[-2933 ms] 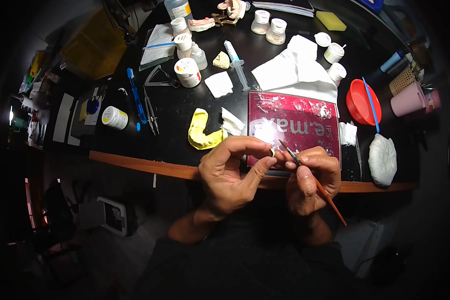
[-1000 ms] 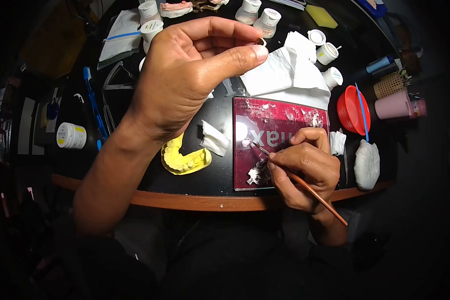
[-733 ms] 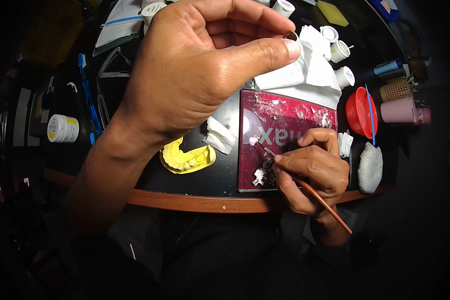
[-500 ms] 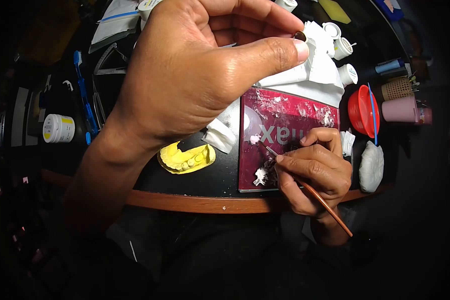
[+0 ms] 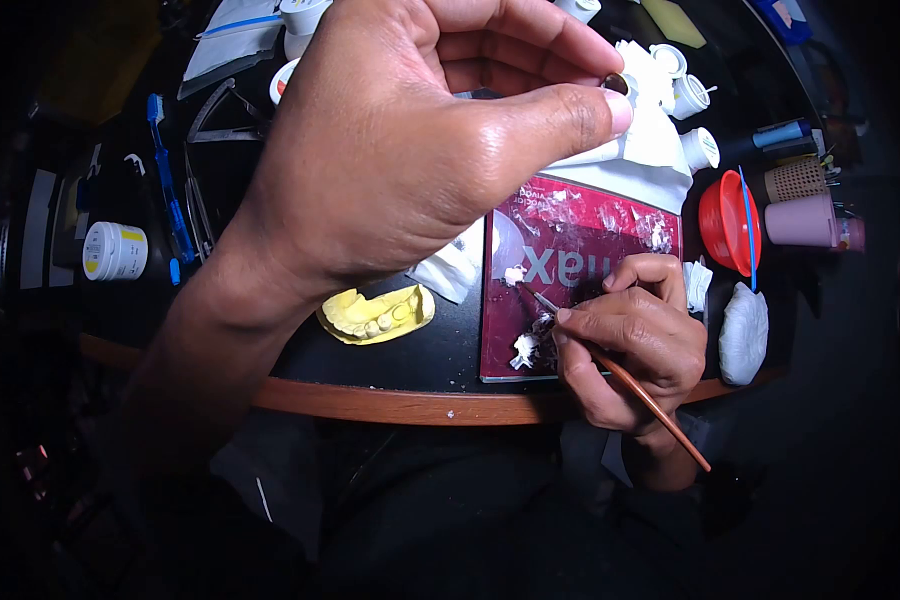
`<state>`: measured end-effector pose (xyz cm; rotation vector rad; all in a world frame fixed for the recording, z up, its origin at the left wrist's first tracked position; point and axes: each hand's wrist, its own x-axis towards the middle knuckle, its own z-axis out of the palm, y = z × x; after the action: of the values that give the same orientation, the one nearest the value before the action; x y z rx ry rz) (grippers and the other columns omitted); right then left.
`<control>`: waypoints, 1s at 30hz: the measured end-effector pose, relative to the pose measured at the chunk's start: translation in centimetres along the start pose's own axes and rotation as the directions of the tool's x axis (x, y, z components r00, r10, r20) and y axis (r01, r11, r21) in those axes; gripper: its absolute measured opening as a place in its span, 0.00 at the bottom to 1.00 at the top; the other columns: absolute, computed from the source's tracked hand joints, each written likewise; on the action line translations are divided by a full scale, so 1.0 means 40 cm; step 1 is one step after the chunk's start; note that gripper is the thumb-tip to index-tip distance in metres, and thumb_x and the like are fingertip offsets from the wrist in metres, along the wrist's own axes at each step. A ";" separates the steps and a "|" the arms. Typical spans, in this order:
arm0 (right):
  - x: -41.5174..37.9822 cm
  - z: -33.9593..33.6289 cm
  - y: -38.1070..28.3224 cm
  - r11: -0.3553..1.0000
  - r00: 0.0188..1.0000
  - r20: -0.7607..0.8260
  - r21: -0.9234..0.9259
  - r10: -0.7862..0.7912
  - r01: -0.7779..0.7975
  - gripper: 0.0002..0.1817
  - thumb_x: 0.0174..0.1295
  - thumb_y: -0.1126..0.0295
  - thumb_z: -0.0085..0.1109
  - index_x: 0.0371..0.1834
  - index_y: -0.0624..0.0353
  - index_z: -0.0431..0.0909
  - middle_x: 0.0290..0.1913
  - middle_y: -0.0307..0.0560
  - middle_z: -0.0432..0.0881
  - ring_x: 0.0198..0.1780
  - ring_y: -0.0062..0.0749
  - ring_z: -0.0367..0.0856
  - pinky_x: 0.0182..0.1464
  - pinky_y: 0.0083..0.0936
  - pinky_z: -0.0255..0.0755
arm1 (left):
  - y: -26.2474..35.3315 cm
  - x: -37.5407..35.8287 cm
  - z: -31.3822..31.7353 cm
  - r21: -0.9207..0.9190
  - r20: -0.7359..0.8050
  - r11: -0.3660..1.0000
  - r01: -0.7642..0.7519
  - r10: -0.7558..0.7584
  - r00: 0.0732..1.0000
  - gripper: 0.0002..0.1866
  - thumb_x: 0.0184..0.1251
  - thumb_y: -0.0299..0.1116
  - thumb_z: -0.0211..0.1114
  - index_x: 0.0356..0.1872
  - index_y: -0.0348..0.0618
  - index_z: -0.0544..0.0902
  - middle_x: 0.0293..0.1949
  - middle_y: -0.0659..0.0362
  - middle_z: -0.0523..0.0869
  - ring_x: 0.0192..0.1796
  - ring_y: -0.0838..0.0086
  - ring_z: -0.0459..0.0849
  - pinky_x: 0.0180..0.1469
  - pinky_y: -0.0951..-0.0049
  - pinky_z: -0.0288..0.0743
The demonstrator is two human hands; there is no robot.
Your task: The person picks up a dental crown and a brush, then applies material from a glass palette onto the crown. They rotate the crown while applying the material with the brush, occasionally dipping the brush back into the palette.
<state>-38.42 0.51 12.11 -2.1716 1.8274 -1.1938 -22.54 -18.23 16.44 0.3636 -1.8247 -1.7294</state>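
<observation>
My left hand, raised large in front of the camera, pinches a small dark, shiny piece between thumb and fingertips. Lower right, my right hand holds a thin brush with a reddish-brown handle. The brush tip is close to a small white dab of paste on a dark red glossy slab. Another white clump lies nearer the slab's front edge. A yellow dental model rests on the black table, left of the slab.
Around the hands are a red bowl, a pink cup, a grey-white lump, white tissue and small white jars. To the left are a blue toothbrush, a lidded jar and metal calipers. The table's wooden edge runs in front.
My left hand and the dark piece have shifted slightly right and down in view. The brush tip is still near the same white dab, and both grips look unchanged.
</observation>
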 end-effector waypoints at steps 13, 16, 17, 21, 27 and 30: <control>-0.001 -0.001 0.000 1.000 1.000 0.002 0.006 0.004 -0.004 0.08 0.43 0.77 0.71 0.30 0.58 0.90 0.26 0.39 0.89 0.31 0.27 0.79 0.46 0.27 0.70 | -0.073 0.003 0.000 -0.050 0.020 0.979 -0.197 0.198 0.980 0.13 0.69 0.27 0.74 0.51 0.35 0.86 0.44 0.56 0.90 0.49 0.77 0.88 0.57 0.78 0.82; -0.003 -0.007 0.001 0.999 0.999 -0.043 0.041 0.003 -0.001 0.09 0.42 0.78 0.71 0.30 0.58 0.89 0.27 0.39 0.88 0.31 0.28 0.79 0.45 0.27 0.70 | -0.077 0.004 0.015 -0.093 0.004 0.981 -0.168 0.169 0.986 0.13 0.68 0.25 0.74 0.51 0.35 0.85 0.44 0.55 0.90 0.49 0.77 0.88 0.57 0.77 0.82; 0.002 -0.014 0.000 0.998 0.998 -0.069 0.065 -0.012 0.016 0.08 0.43 0.79 0.70 0.30 0.58 0.88 0.27 0.40 0.87 0.30 0.28 0.78 0.45 0.29 0.69 | -0.073 0.003 0.021 -0.162 -0.008 0.979 -0.126 0.126 0.992 0.12 0.67 0.22 0.74 0.50 0.34 0.85 0.44 0.55 0.89 0.49 0.77 0.89 0.57 0.76 0.82; 0.017 -0.066 0.003 0.964 0.982 -0.187 0.258 -0.011 0.059 0.07 0.51 0.78 0.70 0.33 0.59 0.83 0.25 0.41 0.84 0.34 0.30 0.77 0.48 0.32 0.69 | -0.058 -0.005 0.032 -0.148 0.012 0.986 -0.082 0.084 0.996 0.12 0.66 0.19 0.73 0.49 0.32 0.84 0.44 0.54 0.89 0.48 0.77 0.89 0.57 0.77 0.83; 0.079 -0.111 0.001 0.828 0.966 -0.216 0.561 0.139 0.006 0.12 0.57 0.80 0.66 0.45 0.68 0.83 0.41 0.53 0.87 0.50 0.40 0.85 0.55 0.35 0.78 | -0.059 -0.010 0.043 -0.143 0.024 0.984 -0.110 0.115 0.993 0.13 0.65 0.18 0.73 0.49 0.30 0.84 0.45 0.51 0.88 0.49 0.75 0.89 0.55 0.76 0.84; 0.098 -0.109 0.026 0.823 0.976 -0.214 0.562 0.040 0.090 0.10 0.58 0.80 0.65 0.43 0.68 0.85 0.40 0.54 0.87 0.54 0.43 0.86 0.56 0.34 0.78 | -0.049 -0.018 0.048 -0.194 0.056 0.980 -0.041 0.053 0.997 0.12 0.65 0.17 0.72 0.49 0.28 0.84 0.45 0.50 0.88 0.49 0.74 0.89 0.55 0.74 0.85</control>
<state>-41.83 -1.38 16.63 -1.7758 1.2544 -1.7648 -23.50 -16.49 14.42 0.1887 -1.6753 -1.8835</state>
